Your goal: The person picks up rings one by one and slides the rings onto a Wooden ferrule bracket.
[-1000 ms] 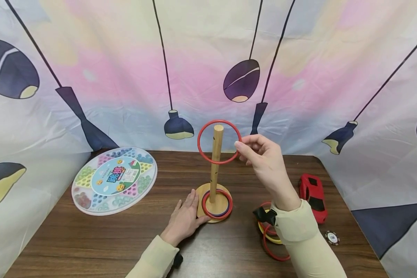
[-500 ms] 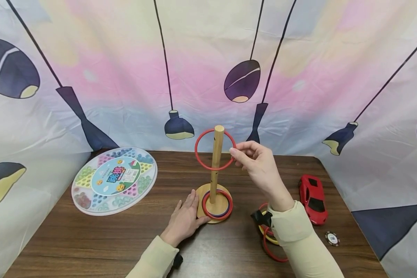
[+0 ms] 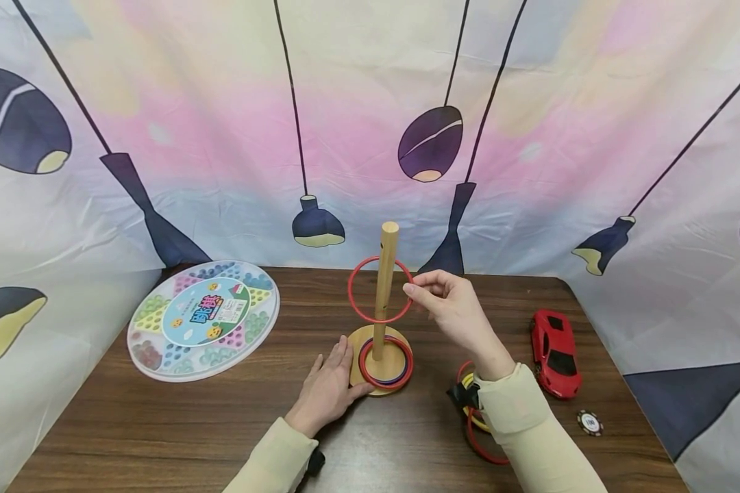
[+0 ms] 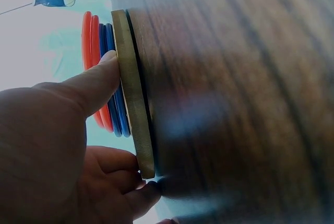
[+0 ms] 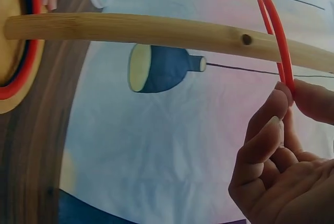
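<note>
A wooden post (image 3: pixel 383 294) stands upright on a round wooden base (image 3: pixel 359 342) in the head view. Stacked red rings (image 4: pixel 88 41) and blue rings (image 4: pixel 121 109) lie on the base around the post's foot. My right hand (image 3: pixel 453 308) pinches a red ring (image 3: pixel 359 307) between thumb and fingers. In the right wrist view, that ring encircles the post partway down from its top. My left hand (image 3: pixel 327 397) holds the base's near left edge, its thumb (image 4: pixel 99 80) on the base beside the rings and its other fingers against the rim.
Several red and yellow rings (image 3: pixel 484 452) lie on the table (image 3: pixel 222 438) beneath my right forearm, partly hidden. A red toy car (image 3: pixel 555 352) and a poker chip (image 3: pixel 589 422) are at right. A round Chinese checkers set (image 3: pixel 203 320) lies at left. A patterned curtain (image 3: pixel 222 137) hangs behind.
My right hand has come down and slightly left with the red ring, which has moved from near the post's top to a lower height. My left hand has stayed put.
</note>
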A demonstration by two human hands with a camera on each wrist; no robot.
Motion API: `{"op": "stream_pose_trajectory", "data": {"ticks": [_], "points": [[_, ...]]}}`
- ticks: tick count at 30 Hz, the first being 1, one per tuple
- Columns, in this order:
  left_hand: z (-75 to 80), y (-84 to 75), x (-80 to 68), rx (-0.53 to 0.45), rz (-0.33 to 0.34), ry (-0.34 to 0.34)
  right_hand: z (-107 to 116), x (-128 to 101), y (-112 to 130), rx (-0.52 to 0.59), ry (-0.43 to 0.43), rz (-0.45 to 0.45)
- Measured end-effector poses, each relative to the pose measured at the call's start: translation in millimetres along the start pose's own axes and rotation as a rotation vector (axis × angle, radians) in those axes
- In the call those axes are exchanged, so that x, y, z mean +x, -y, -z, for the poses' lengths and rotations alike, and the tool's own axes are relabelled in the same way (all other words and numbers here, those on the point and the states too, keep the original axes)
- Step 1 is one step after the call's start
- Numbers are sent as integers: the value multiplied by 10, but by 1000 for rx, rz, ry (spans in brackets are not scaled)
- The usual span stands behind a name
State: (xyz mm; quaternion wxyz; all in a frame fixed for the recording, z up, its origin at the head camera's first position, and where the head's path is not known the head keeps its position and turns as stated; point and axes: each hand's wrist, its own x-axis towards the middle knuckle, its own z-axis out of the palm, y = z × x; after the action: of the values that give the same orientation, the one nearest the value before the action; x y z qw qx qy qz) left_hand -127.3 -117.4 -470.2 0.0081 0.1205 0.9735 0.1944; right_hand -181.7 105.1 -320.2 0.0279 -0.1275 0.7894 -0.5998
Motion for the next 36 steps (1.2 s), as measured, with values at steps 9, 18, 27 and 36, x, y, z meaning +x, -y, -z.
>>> {"op": "stream_pose_trajectory", "data": {"ticks": [9,18,27,36], "points": [[20,-8,2,8,-6,-11,-17,10,-224,-118,62,-99],[22,-10,4,-1,6,1,-62,0,-607,-196,172,-138],[11,-8,4,-4,6,0,-147,-29,-857,-265,202,-169],[-6,4,0,5,-8,-13,-201,-31,-969,-362,196,-215]]}}
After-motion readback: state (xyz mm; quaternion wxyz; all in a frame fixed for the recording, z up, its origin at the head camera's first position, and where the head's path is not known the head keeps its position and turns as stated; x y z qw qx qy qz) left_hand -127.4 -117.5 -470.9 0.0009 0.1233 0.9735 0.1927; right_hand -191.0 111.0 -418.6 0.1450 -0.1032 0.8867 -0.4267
